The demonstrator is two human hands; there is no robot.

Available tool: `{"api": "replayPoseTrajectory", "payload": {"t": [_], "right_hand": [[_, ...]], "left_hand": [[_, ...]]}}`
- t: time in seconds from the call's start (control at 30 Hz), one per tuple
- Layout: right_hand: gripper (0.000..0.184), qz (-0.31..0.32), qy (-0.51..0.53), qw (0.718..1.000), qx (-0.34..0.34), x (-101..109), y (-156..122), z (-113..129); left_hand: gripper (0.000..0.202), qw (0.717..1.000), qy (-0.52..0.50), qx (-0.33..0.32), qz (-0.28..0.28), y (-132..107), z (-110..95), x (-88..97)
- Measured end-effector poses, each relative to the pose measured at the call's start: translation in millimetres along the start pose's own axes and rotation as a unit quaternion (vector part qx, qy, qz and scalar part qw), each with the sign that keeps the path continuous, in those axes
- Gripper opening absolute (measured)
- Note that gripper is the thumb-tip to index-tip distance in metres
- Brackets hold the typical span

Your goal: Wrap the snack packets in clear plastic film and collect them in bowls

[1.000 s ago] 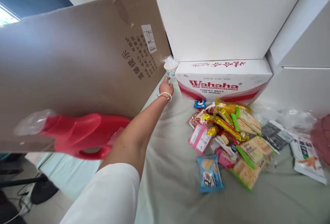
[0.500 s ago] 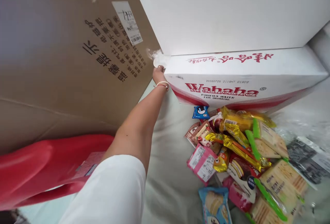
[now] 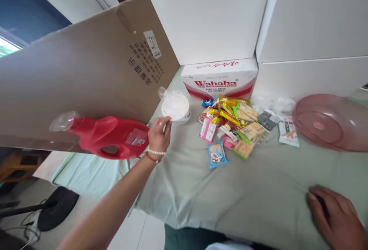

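White paper cup w/ blue print (image 3: 184, 118) in grip; heap of bright-wrapped snacks (image 3: 228, 119) loose

Done, as far as it shows: the cup is secured. Left hand (image 3: 163, 127) pinches its near rim btwn thumb & fingers. Cup is nr the left edge of the cloth-covered counter (image 3: 258, 192), in front of the white-and-red cardboard carton (image 3: 220, 81); can't tell if its base touches the cloth. Crumpled clear plastic (image 3: 162, 92) sits at the rim's far left.

Right hand (image 3: 335, 213) is blurred, loosely curled nr the counter's near right corner — can't tell if it holds anything.

Left, I'd judge: cup not yet let go of; snacks lie mid-counter, unsorted, neither hand on them. Square light-blue packet (image 3: 217, 154) lies apart, toward the near edge.

Around: tall brown cardboard sheet (image 3: 86, 69) walls the left edge, red plastic jug (image 3: 110, 137) against it, just beyond the left wrist. White panel (image 3: 209, 27) backs the carton at the far edge. Toward the right edge: black-and-white packet (image 3: 268, 119), white pouch (image 3: 288, 131), round pink see-through plastic basin (image 3: 356, 127).

In the way: carton & sheet close off the cup's far side; jug crowds the left wrist; snacks lie btwn cup & basin.
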State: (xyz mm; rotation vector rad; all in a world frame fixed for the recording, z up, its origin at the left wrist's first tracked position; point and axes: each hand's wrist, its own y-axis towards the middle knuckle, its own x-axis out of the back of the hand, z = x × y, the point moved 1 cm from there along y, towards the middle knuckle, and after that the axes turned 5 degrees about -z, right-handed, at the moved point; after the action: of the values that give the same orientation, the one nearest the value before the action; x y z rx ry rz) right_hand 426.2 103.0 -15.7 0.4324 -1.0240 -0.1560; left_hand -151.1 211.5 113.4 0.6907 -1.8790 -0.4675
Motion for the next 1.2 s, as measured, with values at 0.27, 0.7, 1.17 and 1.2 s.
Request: {"api": "replayPoseTrajectory", "payload": {"t": [0.27,0.7,1.17,1.2], "right_hand": [[0.046,-0.086,0.102,0.991,0.019,33,45,119],[0.072,0.480,-0.070,0.837,0.253,-1,98,266],[0.047,0.444,0.013,0.870,0.214,9,78,251],[0.052,0.438,0.045,0.876,0.198,15,75,244]], "left_hand": [[0.036,0.965,-0.185,-0.112,0.147,-194,-129,65.9],[0.038,0.973,-0.169,-0.042,0.153,-252,-136,44.1],[0.065,0.971,-0.155,-0.076,0.163,-275,-117,19.9],[0.064,0.971,-0.158,-0.085,0.159,-274,-118,19.4]]}}
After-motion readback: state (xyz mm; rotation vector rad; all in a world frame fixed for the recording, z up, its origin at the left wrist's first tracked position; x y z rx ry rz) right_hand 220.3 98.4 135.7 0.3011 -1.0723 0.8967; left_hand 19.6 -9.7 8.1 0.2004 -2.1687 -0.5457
